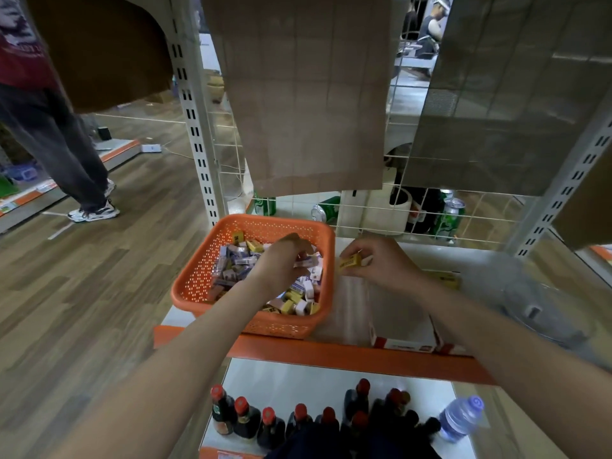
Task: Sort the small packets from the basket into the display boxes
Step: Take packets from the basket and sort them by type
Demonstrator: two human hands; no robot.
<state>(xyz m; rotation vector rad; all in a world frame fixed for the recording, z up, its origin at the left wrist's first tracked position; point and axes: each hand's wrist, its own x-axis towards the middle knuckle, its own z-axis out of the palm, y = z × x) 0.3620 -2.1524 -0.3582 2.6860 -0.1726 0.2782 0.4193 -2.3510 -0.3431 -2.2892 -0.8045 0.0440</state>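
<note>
Two hands were engaged. The right hand (pixel 374 263) pinched a yellow packet (pixel 350 262) at 3 o'clock of the orange basket (pixel 198 276); the left hand (pixel 281 260) delved among the packets (pixel 298 303), grip undeterminable. Recommended: match colour to the display box (pixel 402 345) at 6 o'clock before release.

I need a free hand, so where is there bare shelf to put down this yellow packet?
Bare shelf shows behind your right hand, which holds the yellow packet, up to the wire grid. A narrow strip seems free between the orange basket and the display box. The basket is packed with packets, and dark bottles crowd the lower shelf's front.
</note>
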